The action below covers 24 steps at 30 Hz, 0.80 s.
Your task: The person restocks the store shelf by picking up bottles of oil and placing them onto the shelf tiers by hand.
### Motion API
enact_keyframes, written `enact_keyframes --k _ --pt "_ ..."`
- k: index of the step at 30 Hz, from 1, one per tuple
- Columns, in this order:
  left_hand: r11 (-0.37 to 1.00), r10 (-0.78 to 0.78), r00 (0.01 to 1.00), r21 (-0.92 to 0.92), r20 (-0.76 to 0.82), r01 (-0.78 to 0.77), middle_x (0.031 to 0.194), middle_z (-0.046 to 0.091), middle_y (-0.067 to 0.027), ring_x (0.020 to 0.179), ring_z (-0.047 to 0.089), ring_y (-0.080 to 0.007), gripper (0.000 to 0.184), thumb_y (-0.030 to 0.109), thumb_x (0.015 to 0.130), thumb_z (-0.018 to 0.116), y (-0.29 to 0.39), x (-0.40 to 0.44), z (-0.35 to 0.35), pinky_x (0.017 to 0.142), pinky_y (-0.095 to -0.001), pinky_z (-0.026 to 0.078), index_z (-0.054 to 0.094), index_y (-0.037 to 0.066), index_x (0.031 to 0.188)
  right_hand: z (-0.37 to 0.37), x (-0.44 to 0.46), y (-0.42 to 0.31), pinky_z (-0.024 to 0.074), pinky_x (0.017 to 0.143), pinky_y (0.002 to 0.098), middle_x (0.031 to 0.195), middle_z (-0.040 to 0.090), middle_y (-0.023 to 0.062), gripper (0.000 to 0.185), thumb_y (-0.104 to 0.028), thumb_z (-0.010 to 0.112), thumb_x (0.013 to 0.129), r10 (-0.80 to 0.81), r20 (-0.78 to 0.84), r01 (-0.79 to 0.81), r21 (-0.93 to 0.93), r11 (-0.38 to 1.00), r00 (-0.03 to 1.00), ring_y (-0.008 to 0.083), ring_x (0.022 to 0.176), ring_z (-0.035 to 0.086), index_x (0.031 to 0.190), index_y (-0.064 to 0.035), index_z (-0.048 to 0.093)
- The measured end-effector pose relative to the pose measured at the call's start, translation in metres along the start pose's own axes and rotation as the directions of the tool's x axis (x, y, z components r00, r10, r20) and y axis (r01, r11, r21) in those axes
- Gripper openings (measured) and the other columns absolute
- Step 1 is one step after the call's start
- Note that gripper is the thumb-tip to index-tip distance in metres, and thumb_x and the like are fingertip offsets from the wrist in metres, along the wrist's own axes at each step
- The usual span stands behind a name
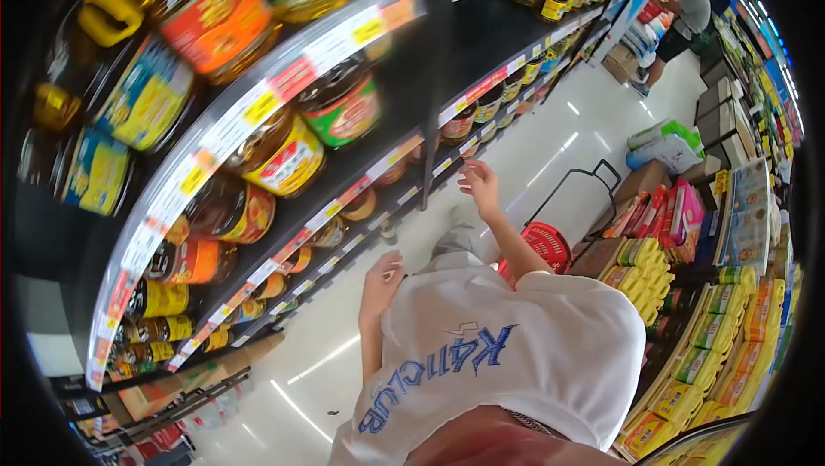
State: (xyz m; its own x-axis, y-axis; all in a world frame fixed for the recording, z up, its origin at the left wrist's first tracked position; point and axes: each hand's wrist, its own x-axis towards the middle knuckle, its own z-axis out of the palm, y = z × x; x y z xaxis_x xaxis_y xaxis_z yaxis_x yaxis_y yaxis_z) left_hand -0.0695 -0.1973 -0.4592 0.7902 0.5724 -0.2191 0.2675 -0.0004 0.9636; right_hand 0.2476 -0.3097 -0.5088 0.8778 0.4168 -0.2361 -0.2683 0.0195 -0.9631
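Note:
My left hand (383, 278) hangs in front of the lower shelves, its fingers loosely bent and apart, with nothing in it. Farther forward, my right hand (479, 186) is raised near the shelf edge (391, 161), fingers apart and empty. Bottles of dark oil with a yellow label (288, 161) and a green label (346, 113) stand on the shelf to the left. A red basket (547, 245) with a long black handle (577, 172) is beyond my right forearm, partly hidden by it.
Large oil jugs (210, 15) fill the upper shelf. Yellow packs (675, 397) are stacked at the right, near pink and red boxes (679, 218). Green and white bags (666, 146) lie beyond the basket. Another person (687, 19) stands far down the aisle beside cardboard boxes (620, 63).

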Motion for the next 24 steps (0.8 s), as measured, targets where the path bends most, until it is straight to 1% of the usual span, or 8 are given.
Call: enact_keyframes --k 4,8,14,15,17,19,22,24 --pt "0.998 -0.041 0.998 0.039 0.04 0.04 0.114 0.069 -0.0104 0.099 0.066 -0.017 0.035 0.016 0.096 0.065 0.007 0.065 0.044 0.083 -0.0317 0.053 0.059 0.003 0.129 -0.053 0.118 -0.021 0.056 0.068 0.0275 0.105 0.07 0.0023 0.034 -0.016 0.065 0.095 -0.135 0.023 0.136 -0.05 0.989 0.991 0.0135 0.086 0.068 0.127 -0.0069 0.06" --pt "0.999 -0.001 1.0 0.039 0.004 0.001 0.111 0.07 -0.0081 0.094 0.066 -0.0141 0.03 0.014 0.097 0.064 0.003 0.165 0.087 0.082 -0.0275 0.052 0.061 0.001 0.125 -0.111 0.258 -0.085 0.0525 0.066 0.0249 0.102 0.066 0.0051 0.048 -0.022 0.078 0.087 -0.365 -0.144 0.374 0.035 0.927 0.92 0.0105 0.081 0.062 0.126 -0.0023 0.059" --pt "0.997 -0.047 0.999 -0.064 0.001 0.047 0.117 0.069 -0.0074 0.105 0.065 -0.0154 0.034 0.016 0.101 0.061 0.088 0.263 0.208 0.087 -0.0276 0.05 0.056 0.002 0.131 -0.217 0.46 -0.195 0.0529 0.084 0.0317 0.119 0.063 0.0127 0.068 -0.023 0.087 0.078 -0.649 -0.344 0.558 -0.333 0.76 0.678 0.019 0.095 0.064 0.13 0.003 0.053" --pt "0.995 -0.028 0.999 -0.095 0.042 0.032 0.114 0.069 -0.0058 0.103 0.065 -0.014 0.033 0.015 0.1 0.062 0.099 0.266 0.228 0.087 -0.0272 0.05 0.057 0.003 0.13 -0.226 0.478 -0.227 0.0528 0.086 0.0321 0.121 0.062 0.014 0.074 -0.025 0.089 0.075 -0.728 -0.345 0.597 -0.419 0.684 0.592 0.0201 0.1 0.064 0.131 0.0044 0.051" --pt "0.987 0.018 0.994 -0.163 0.112 0.001 0.109 0.07 -0.0025 0.099 0.063 -0.0112 0.031 0.013 0.099 0.064 0.113 0.272 0.262 0.086 -0.0263 0.049 0.059 0.004 0.128 -0.234 0.51 -0.283 0.0514 0.092 0.0339 0.123 0.062 0.0166 0.086 -0.028 0.092 0.07 -0.747 -0.294 0.699 -0.266 0.664 0.597 0.0222 0.109 0.063 0.134 0.0067 0.047" --pt "0.998 -0.034 0.983 -0.053 0.179 0.044 0.111 0.07 -0.0057 0.102 0.065 -0.0141 0.033 0.009 0.098 0.062 0.119 0.273 0.273 0.088 -0.0287 0.052 0.058 0.005 0.13 -0.253 0.552 -0.312 0.05 0.097 0.0355 0.126 0.061 0.019 0.094 -0.03 0.095 0.065 -0.808 -0.176 0.702 -0.414 0.579 0.563 0.0244 0.116 0.061 0.135 0.0078 0.045" --pt "0.996 -0.057 0.981 0.082 0.184 0.042 0.111 0.071 -0.0082 0.103 0.068 -0.0161 0.035 0.002 0.097 0.06 0.125 0.275 0.271 0.087 -0.0312 0.054 0.058 0.007 0.131 -0.269 0.599 -0.312 0.0496 0.099 0.0398 0.127 0.062 0.0195 0.102 -0.032 0.096 0.061 -0.762 0.002 0.707 -0.373 0.6 0.648 0.0306 0.118 0.06 0.142 0.0019 0.043" --pt "0.996 -0.054 0.99 0.076 0.132 0.045 0.113 0.07 -0.0079 0.105 0.066 -0.0153 0.035 0.001 0.097 0.058 0.117 0.28 0.267 0.092 -0.0295 0.051 0.056 0.005 0.132 -0.263 0.606 -0.308 0.0492 0.099 0.0414 0.125 0.061 0.0213 0.107 -0.037 0.096 0.059 -0.774 -0.026 0.674 -0.475 0.566 0.632 0.0328 0.116 0.06 0.143 0.0003 0.042"
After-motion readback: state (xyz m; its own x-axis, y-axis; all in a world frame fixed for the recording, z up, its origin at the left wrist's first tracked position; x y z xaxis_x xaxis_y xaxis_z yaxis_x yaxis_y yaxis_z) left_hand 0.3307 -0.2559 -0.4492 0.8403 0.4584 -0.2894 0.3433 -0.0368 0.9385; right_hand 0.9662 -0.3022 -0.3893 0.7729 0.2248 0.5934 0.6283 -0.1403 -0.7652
